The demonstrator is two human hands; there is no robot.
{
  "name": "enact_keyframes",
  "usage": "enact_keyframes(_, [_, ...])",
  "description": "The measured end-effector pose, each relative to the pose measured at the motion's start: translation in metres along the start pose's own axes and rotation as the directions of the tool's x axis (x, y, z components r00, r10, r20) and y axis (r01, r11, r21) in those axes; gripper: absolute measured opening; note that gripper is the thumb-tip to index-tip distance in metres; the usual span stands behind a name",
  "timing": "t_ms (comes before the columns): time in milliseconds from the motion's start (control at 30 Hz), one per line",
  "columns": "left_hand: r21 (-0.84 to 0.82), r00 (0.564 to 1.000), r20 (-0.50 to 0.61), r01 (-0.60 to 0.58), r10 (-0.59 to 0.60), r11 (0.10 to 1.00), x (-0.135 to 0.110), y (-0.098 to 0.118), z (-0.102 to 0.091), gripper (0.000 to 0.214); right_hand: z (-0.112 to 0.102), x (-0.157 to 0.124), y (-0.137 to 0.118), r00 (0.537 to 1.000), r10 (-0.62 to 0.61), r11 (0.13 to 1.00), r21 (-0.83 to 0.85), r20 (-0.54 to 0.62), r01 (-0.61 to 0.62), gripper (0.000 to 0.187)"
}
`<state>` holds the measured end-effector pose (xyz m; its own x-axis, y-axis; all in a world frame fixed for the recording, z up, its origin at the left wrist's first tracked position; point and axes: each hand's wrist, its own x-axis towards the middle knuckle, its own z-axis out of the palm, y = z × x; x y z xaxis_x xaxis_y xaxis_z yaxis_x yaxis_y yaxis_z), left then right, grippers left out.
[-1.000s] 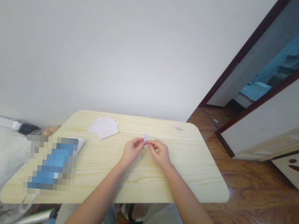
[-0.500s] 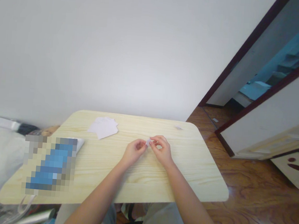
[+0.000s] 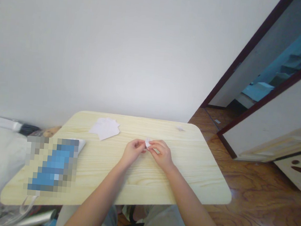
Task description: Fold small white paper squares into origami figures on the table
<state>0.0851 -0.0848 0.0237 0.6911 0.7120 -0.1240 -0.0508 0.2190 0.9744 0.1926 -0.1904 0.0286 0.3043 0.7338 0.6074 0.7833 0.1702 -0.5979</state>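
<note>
Between my fingertips, over the middle of the table, is a small piece of white folded paper (image 3: 147,143). My left hand (image 3: 132,152) pinches its left side with thumb and fingers. From the other side my right hand (image 3: 162,155) grips it in a pinch as well. The fingers hide part of the paper, so its exact shape cannot be made out. Several white paper sheets (image 3: 107,129) lie overlapping at the back left of the table. Near the back right corner sits a small whitish paper piece (image 3: 180,128), too small to make out fully.
The pale wood-grain table (image 3: 187,179) has rounded corners and stands against a white wall (image 3: 134,55). On its left side lies a blurred-out device with a blue screen (image 3: 52,167), a white cable (image 3: 25,204) hanging from it. A doorway and wooden floor (image 3: 247,206) are at the right.
The paper has shifted slightly left and turned more upright between my fingertips. My left fingers have closed in on it, and my right hand has moved a little lower.
</note>
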Motion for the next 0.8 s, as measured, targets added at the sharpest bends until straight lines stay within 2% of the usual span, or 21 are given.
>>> enact_keyframes(233, [-0.130, 0.990, 0.107, 0.107, -0.094, 0.986, -0.0010, 0.0050, -0.0048, 0.028, -0.0021, 0.0002, 0.0012, 0.998, -0.040, 0.998, -0.052, 0.051, 0.042, 0.012])
enact_keyframes(500, [-0.062, 0.995, 0.062, 0.076, -0.072, 0.995, -0.0002, 0.0060, -0.0047, 0.034, -0.0041, 0.0014, -0.0003, 0.994, -0.046, 0.999, 0.011, 0.097, 0.045, 0.014])
enact_keyframes(567, [-0.016, 0.998, 0.043, 0.055, -0.054, 0.998, 0.0001, 0.0054, -0.0048, 0.035, -0.0043, 0.0015, 0.0001, 0.999, 0.009, 0.999, 0.044, 0.050, -0.012, 0.015])
enact_keyframes(667, [0.062, 1.000, 0.018, 0.009, -0.010, 0.998, 0.0011, 0.0027, -0.0048, 0.034, -0.0034, 0.0013, 0.0034, 0.984, 0.170, 0.982, 0.088, -0.056, -0.165, 0.015])
enact_keyframes(800, [0.089, 0.999, 0.034, -0.042, 0.039, 0.995, 0.0026, -0.0025, -0.0045, 0.033, -0.0002, 0.0016, 0.0068, 0.965, 0.262, 0.955, 0.142, 0.007, -0.261, 0.013])
